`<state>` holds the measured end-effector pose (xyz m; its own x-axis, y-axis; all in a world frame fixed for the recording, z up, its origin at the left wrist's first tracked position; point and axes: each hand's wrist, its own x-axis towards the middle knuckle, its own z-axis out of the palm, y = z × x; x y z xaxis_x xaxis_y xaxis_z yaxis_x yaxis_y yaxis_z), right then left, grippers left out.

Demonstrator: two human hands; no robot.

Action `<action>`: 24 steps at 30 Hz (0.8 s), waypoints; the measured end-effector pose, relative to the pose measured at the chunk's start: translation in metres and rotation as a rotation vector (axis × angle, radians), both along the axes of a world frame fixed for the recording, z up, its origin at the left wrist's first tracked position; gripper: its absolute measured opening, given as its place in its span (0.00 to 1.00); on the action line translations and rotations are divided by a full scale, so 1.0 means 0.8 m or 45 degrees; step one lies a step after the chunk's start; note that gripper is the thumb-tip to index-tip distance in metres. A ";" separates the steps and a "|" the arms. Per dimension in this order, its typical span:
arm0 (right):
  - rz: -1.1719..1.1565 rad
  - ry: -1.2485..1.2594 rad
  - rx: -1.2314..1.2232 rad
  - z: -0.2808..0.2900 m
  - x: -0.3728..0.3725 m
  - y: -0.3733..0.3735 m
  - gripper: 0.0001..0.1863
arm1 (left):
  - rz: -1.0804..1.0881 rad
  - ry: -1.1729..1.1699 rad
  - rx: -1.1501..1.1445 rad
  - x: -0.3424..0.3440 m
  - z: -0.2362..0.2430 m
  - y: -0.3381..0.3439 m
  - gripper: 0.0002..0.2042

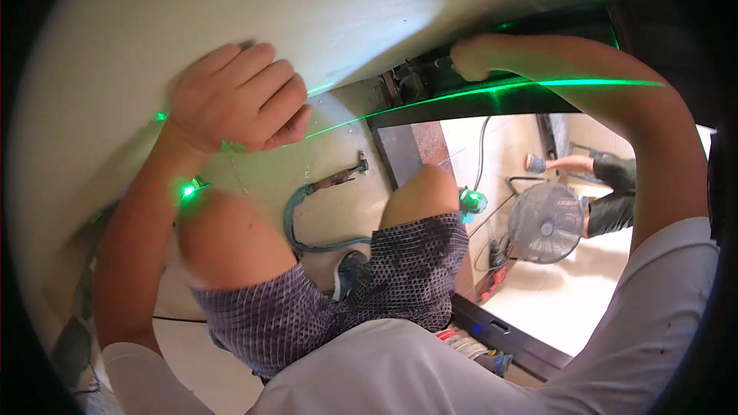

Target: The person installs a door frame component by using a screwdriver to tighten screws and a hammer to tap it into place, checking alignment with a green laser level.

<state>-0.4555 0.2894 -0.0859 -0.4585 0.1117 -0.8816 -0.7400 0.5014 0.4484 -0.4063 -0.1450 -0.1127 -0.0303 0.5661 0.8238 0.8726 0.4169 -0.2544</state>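
My left hand (240,98) is held up at the pale wall (323,23), with its fingers curled in. A small dark bit shows by its knuckles, and whatever the fingers hold is hidden. Over on the right, my right hand (474,57) reaches to the dark frame (538,100) with its fingers closed. Just left of those fingers is a dark metal fitting (411,83), partly in shadow. I cannot make out what the right fingers grip. A bright green laser line (461,94) runs along the frame and across my right forearm.
On the floor between wall and knees lies a grey hose (290,219) with a reddish-brown tool end (338,178). Through the opening are a green-lit device (473,201), a caged fan (546,223), cables and another person's limbs (611,184). Tape rolls (465,343) lie by the sill.
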 end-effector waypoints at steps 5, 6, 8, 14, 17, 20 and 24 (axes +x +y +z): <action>-0.191 0.155 -0.121 0.056 -0.003 -0.004 0.22 | -0.052 0.027 -0.034 -0.001 0.034 -0.007 0.09; -0.116 0.178 -0.156 0.069 0.000 0.008 0.24 | -0.042 0.044 -0.008 0.001 0.039 -0.001 0.10; -0.107 0.179 -0.106 0.082 -0.001 0.018 0.25 | -0.029 0.043 -0.054 0.004 0.048 -0.001 0.10; -0.104 0.223 -0.167 0.087 -0.005 0.061 0.25 | 0.020 0.049 -0.131 0.014 0.061 0.007 0.11; -0.102 0.191 -0.163 0.099 -0.002 0.060 0.25 | 0.036 0.053 -0.133 0.016 0.067 0.014 0.11; -0.141 0.160 -0.149 0.102 -0.001 0.060 0.25 | 0.034 0.050 -0.111 0.018 0.069 0.023 0.11; 0.010 0.184 -0.241 0.106 0.005 0.091 0.26 | 0.057 0.066 -0.104 0.015 0.067 0.030 0.12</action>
